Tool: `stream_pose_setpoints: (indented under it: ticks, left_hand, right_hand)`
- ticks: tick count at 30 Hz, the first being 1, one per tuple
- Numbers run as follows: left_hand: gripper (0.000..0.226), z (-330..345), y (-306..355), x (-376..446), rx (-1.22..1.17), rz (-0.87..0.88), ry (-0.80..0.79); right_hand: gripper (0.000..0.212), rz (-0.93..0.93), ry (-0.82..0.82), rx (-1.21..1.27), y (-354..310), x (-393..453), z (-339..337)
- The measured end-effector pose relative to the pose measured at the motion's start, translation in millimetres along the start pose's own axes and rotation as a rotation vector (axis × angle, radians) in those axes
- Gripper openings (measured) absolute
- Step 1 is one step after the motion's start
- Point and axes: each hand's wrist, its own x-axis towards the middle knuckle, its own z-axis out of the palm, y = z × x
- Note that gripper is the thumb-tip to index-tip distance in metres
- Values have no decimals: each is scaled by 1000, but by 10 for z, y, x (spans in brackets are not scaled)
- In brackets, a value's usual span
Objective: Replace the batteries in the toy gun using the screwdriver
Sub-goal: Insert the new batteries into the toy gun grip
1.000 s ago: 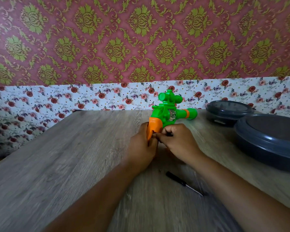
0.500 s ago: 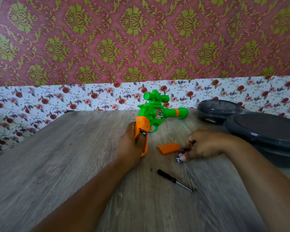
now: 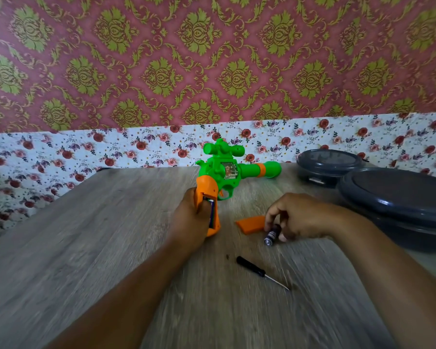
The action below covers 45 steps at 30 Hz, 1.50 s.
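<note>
Wood-grain bench [image 3: 86,248]: toy gun [image 3: 227,172] is gripped upright by left hand [image 3: 191,222] to expose its open compartment, while battery [image 3: 272,236] is pinched by right hand [image 3: 297,217] fingers [image 3: 282,237] for swapping.

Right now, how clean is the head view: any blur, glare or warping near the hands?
Head view: motion smear softens the right hand, the battery it pinches, and the table grain; the toy gun in the left hand and the screwdriver read sharper. Wide-angle bowing bends the wall border. Light is soft, no harsh glare.
</note>
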Motion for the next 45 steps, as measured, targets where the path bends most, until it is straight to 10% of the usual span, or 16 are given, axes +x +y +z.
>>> stream_pose_setpoints:
  ticks: [8,23,35,45]
  left_hand:
    - [19,16,-43,43,-86,-46,1]
    - [17,-8,-59,35,-106,-34,-4]
    - [12,-17,-9,16,-96,-23,13]
    - [18,-6,-68,81,-64,-34,15]
  right_hand:
    - [9,-125,259,8,-114,34,37]
    - [18,58,4,-213,-108,-58,37]
    - [18,-258,528,54,-688,85,572]
    - [15,-295,629,209,-744,82,615]
